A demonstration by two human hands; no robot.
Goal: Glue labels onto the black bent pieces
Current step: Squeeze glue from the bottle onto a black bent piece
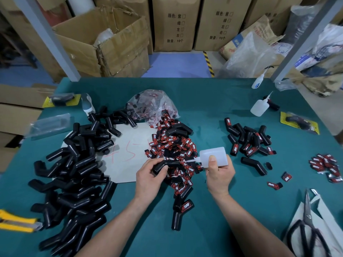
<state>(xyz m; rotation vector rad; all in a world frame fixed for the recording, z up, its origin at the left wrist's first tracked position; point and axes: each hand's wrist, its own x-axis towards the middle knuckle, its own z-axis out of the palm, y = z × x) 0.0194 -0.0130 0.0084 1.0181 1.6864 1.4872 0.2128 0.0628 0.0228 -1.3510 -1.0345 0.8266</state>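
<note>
Both forearms reach in from the near edge, and the hands meet over the near side of the label heap (172, 145). The left hand (148, 175) grips a black bent piece (163, 165), fingers curled round its ribbed end. The right hand (220, 173) is wrapped round a translucent glue bottle (215, 154), its thin nozzle pointing at the piece's free arm.

Too hard a squeeze would probably flood the piece and drip onto the loose labels beneath, sticking them together. Glue could also creep onto the left fingertips, which sit close to the nozzle. If the piece tilts, the bead may run off.

The held piece is glossy black and tube-like, bent at a shallow angle, with no label visible on it. An unlabelled pile (78, 164) lies left of the heap, and labelled pieces (248, 141) lie right of it.
</note>
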